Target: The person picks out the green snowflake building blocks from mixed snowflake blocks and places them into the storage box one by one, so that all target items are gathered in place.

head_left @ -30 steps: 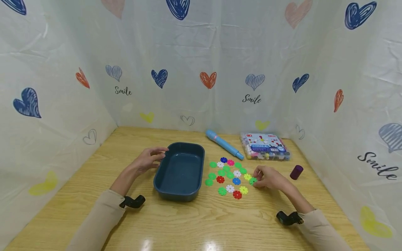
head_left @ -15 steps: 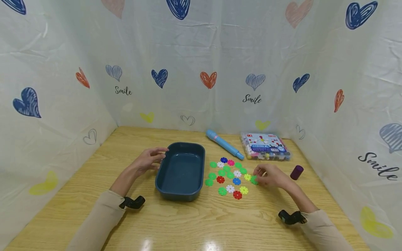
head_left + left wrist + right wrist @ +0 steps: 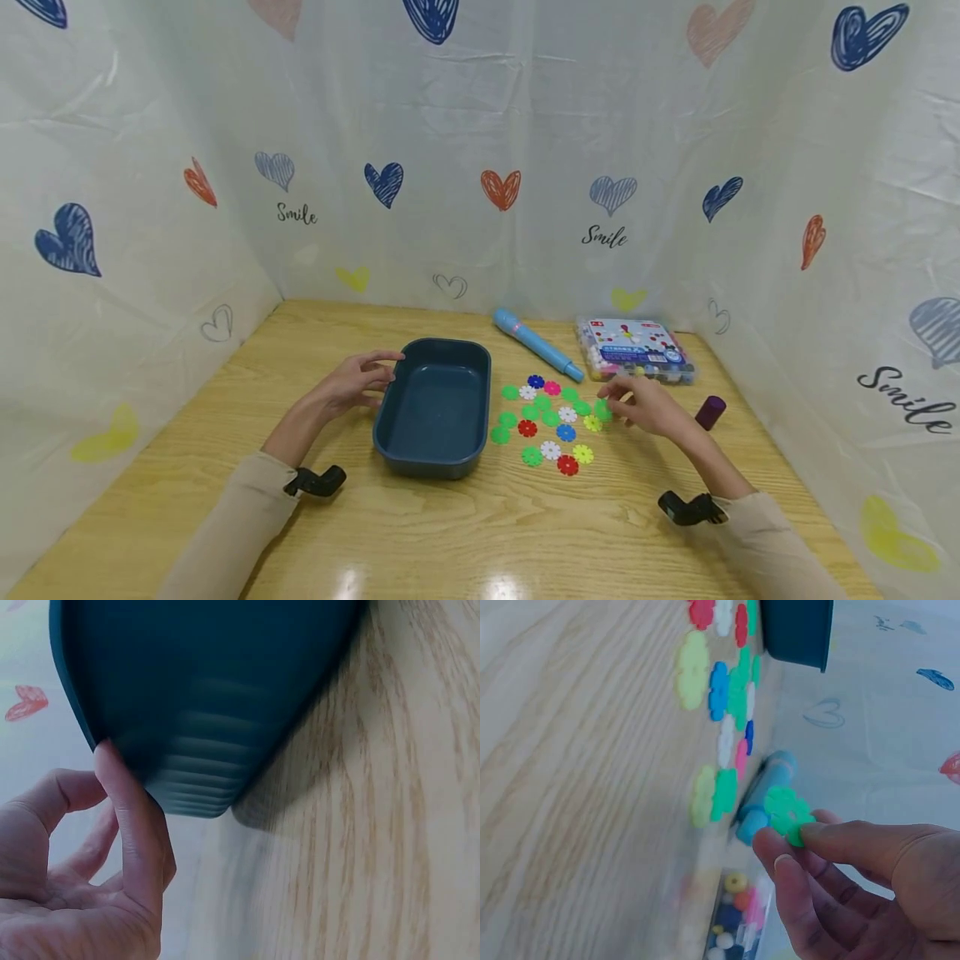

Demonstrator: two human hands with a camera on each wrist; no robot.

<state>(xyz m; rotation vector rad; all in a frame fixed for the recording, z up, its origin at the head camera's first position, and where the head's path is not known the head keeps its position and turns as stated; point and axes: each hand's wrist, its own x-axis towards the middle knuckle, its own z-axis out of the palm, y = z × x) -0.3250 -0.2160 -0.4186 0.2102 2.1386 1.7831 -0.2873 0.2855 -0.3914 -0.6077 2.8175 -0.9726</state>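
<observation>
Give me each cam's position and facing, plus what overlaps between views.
Head: worn on the head, looks forward and down at the table; shows both forearms, left hand by the blue tray, right hand.
Left wrist: low beside the tray's outer wall; thumb and fingers show.
Right wrist: close to the table, across the flower pieces; fingers pinch a green flower piece.
Shared: tray in all three.

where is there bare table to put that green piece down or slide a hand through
Bare wood runs along the near edge of the table, between the two sleeves, and over the far left corner behind the blue tray. It is crowded right of the tray: the flower pieces, the blue pen, the bead box and the purple cap.
</observation>
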